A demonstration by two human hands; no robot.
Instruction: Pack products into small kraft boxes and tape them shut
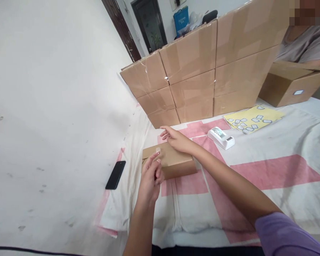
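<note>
A small brown cardboard box (pixel 176 163) lies on a white and pink cloth (pixel 269 170). My right hand (pixel 177 139) rests flat on the box's far top edge, fingers stretched out. My left hand (pixel 150 177) hovers at the box's near left corner, its fingertips pinching a small clear sticker (pixel 158 150) just above the lid.
A black phone (pixel 115 174) lies on the floor to the left. A white tape dispenser (pixel 220 137) and yellow sticker sheets (pixel 252 119) sit beyond the box. A wall of stacked cartons (pixel 202 78) stands behind. Another person sits at the far right by an open carton (pixel 293 85).
</note>
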